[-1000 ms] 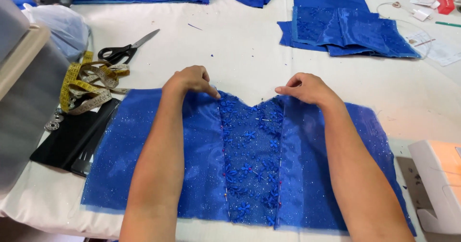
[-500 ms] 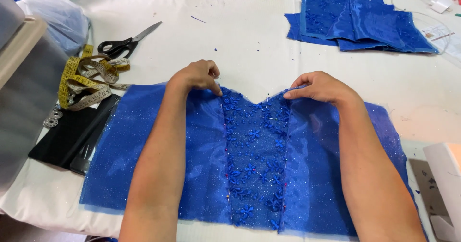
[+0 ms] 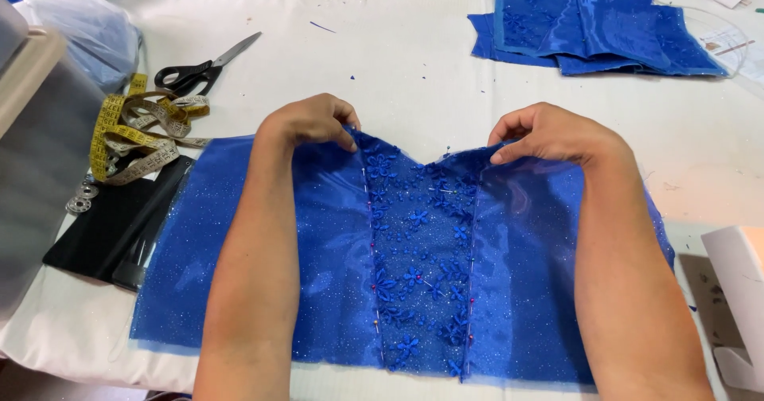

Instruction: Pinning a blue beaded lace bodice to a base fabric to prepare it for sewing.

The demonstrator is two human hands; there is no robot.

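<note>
here, left hand (image 3: 312,122), right hand (image 3: 549,134), pinching blue fabric (image 3: 414,266)

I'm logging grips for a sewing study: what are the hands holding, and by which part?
Both the left hand and right hand pinch the blue beaded bodice panel at its top edge.

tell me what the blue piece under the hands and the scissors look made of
Blue piece: looks like sheer glittery tulle over shiny satin, with a beaded floral lace centre panel.
Scissors: bare metal blades, black handles, probably plastic.
</note>
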